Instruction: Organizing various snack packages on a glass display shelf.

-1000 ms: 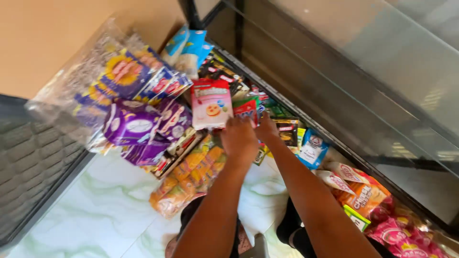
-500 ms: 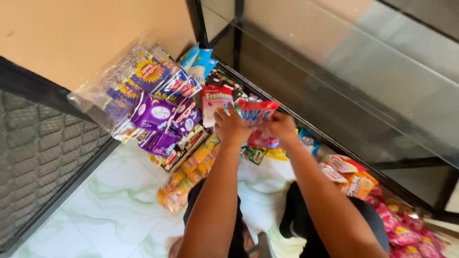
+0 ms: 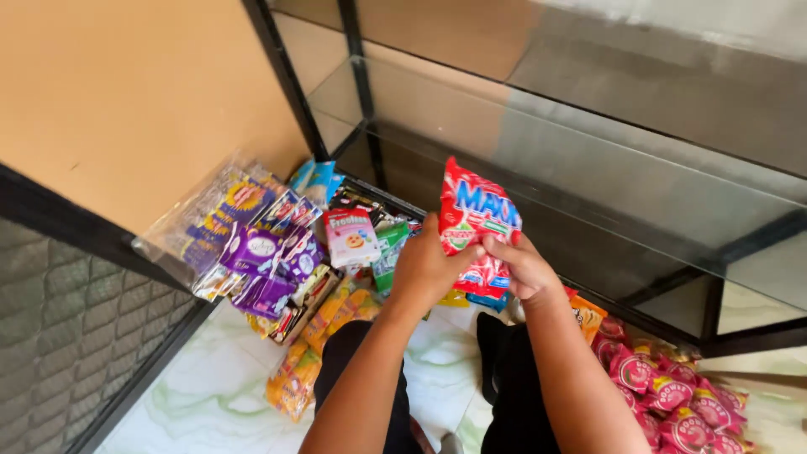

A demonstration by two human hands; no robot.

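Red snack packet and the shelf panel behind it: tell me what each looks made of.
Red snack packet, held by the left hand and right hand: glossy plastic film, likely; it crinkles and shines. Shelf panel: probably glass, see-through with pale reflections, in a black, seemingly metal frame.

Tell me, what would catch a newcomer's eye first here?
The red snack packet, held up by both the left hand and right hand before the glass cabinet. Next, the purple packets at left and the red packets at lower right.
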